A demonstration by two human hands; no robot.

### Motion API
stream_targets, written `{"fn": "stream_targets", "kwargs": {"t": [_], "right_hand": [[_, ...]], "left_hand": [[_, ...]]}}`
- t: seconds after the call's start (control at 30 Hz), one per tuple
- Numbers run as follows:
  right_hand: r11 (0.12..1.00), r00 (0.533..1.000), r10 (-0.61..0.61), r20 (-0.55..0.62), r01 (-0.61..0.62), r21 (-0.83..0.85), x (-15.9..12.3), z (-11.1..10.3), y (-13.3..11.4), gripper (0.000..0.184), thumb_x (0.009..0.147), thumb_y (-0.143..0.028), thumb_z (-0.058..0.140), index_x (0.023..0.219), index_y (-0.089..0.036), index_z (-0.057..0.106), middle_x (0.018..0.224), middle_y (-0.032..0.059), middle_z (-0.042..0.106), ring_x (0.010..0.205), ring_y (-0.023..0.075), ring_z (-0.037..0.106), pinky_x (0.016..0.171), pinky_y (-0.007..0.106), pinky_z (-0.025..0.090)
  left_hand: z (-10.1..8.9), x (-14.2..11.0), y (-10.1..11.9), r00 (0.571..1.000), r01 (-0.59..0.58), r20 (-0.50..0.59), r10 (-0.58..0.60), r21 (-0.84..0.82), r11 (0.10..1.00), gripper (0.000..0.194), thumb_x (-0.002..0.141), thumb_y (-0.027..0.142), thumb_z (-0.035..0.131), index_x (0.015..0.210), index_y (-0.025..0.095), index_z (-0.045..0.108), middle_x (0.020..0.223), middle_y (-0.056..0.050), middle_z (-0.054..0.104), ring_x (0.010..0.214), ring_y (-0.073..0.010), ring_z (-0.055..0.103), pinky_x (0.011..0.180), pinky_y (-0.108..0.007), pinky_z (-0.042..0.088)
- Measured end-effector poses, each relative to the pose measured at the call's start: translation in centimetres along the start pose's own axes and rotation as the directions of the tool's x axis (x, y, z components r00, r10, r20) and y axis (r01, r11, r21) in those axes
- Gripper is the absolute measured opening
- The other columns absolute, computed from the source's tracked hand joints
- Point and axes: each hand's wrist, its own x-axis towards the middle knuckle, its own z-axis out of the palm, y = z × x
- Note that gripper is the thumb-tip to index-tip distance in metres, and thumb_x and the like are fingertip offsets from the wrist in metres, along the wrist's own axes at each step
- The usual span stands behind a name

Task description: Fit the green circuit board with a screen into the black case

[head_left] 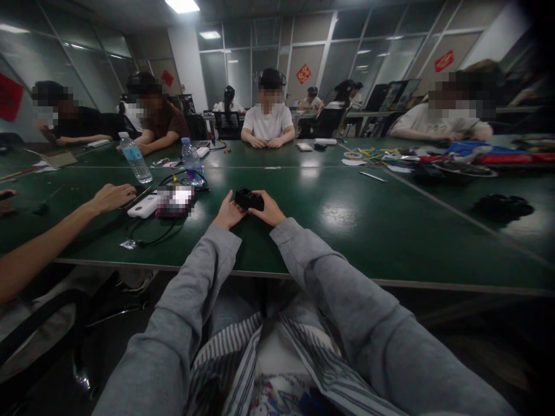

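Note:
Over the green table [312, 248], near its front edge, a small black box-shaped device [248, 199] is between my two hands. My right hand [269, 209] grips its right end, with the thumb on the near side. Palm turned up, my left hand [229, 212] supports the left end, its fingers reaching under and its thumb raised beside it. Fine detail on the device is too dark to make out. Both forearms are in grey sleeves.
To the left, another person's hand [113, 198] rests by a dark phone. Nearby are a white power bank [144, 205], a lit phone [174, 202], a black cable, and two water bottles [136, 159]. Tangled cables [368, 153] and a black bundle [503, 207] lie right. Several people sit opposite.

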Motion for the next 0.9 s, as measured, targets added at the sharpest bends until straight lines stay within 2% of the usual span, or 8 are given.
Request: {"fn": "stream_targets", "kwargs": {"t": [0.17, 0.3, 0.5, 0.77, 0.9], "right_hand": [[0.996, 0.996, -0.091, 0.008, 0.091, -0.003, -0.1, 0.7, 1.0, 0.060, 0.076, -0.031, 0.066, 0.129, -0.014, 0.044, 0.126, 0.0182, 0.055, 0.120, 0.0288, 0.053, 0.105, 0.047, 0.041], [0.996, 0.996, -0.092, 0.020, 0.093, -0.016, -0.3, 1.1, 1.2, 0.060, 0.081, -0.033, 0.062, 0.133, -0.015, 0.040, 0.131, 0.0181, 0.051, 0.123, 0.0288, 0.051, 0.106, 0.048, 0.040], [0.988, 0.988, -0.155, 0.016, 0.154, 0.020, -0.4, 1.5, 1.7, 0.067, 0.074, -0.022, 0.064, 0.135, -0.015, 0.037, 0.130, 0.0181, 0.049, 0.124, 0.0312, 0.048, 0.108, 0.052, 0.038], [0.990, 0.991, -0.137, -0.011, 0.137, 0.044, -0.5, 1.9, 1.9, 0.070, 0.074, -0.020, 0.062, 0.138, -0.017, 0.034, 0.135, 0.0185, 0.045, 0.129, 0.0324, 0.045, 0.110, 0.054, 0.035], [0.986, 0.984, -0.165, 0.061, 0.163, 0.042, -0.6, 2.0, 2.4, 0.079, 0.072, -0.023, 0.066, 0.141, -0.012, 0.030, 0.135, 0.0213, 0.043, 0.130, 0.0349, 0.043, 0.111, 0.056, 0.033]], "left_hand": [[0.2, 0.0, 0.1, 1.000, -0.001, -0.004, 0.001, 0.015, 1.000, 0.032, 0.090, 0.047, 0.055, 0.085, 0.016, 0.059, 0.065, -0.003, 0.061, 0.063, -0.0164, 0.064, 0.068, -0.029, 0.051], [0.1, 0.2, 0.0, 1.000, -0.017, 0.022, 0.016, 0.038, 0.999, 0.028, 0.088, 0.044, 0.060, 0.086, 0.015, 0.061, 0.068, -0.003, 0.064, 0.063, -0.0148, 0.064, 0.067, -0.027, 0.052], [-0.1, 0.5, -0.1, 0.999, -0.045, 0.013, 0.044, 0.056, 0.997, 0.025, 0.083, 0.040, 0.069, 0.085, 0.015, 0.062, 0.070, -0.002, 0.064, 0.062, -0.0124, 0.063, 0.064, -0.025, 0.051], [-0.1, 0.5, -0.1, 0.999, -0.044, 0.001, 0.043, 0.042, 0.998, 0.025, 0.084, 0.040, 0.067, 0.082, 0.015, 0.062, 0.069, -0.002, 0.064, 0.062, -0.0131, 0.063, 0.064, -0.026, 0.051], [-0.1, 0.6, 0.0, 0.999, -0.032, -0.010, 0.032, 0.023, 0.999, 0.025, 0.085, 0.039, 0.067, 0.081, 0.015, 0.063, 0.071, -0.003, 0.064, 0.065, -0.0136, 0.064, 0.068, -0.027, 0.051]]}}
